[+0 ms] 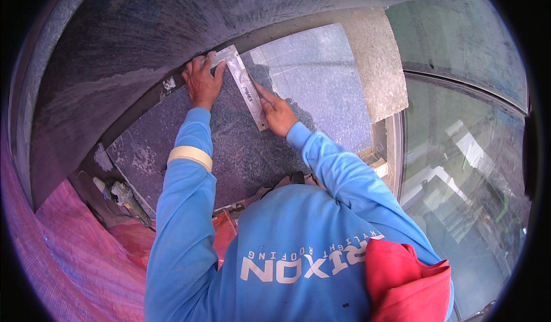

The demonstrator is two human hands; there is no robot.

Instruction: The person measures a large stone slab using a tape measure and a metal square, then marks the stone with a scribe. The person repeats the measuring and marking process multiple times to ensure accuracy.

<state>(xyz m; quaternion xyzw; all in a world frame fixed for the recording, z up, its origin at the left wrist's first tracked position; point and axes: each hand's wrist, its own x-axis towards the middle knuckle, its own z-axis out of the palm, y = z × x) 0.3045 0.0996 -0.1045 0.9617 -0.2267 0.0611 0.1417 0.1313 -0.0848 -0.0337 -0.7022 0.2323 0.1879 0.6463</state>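
Observation:
A silver L-shaped metal square (247,90) lies on a large dark grey stone slab (189,144), its long leg slanting toward me. My left hand (204,84) grips the square's short leg at the far corner, beside the dark wall. Against the right edge of the long leg, my right hand (278,115) is closed, its forefinger pointing along the metal. Whatever it may pinch is too small to make out. Right of the square, the slab's surface (321,64) looks paler, with a dark, wet-looking patch (298,112) next to my right hand.
A dark curved wall (143,41) rises along the far and left sides. An angle grinder-like power tool (123,196) lies near the slab's left corner. Pink-red sheeting (86,247) covers the lower left. Rough concrete (379,64) and reflective glass (459,167) border the right.

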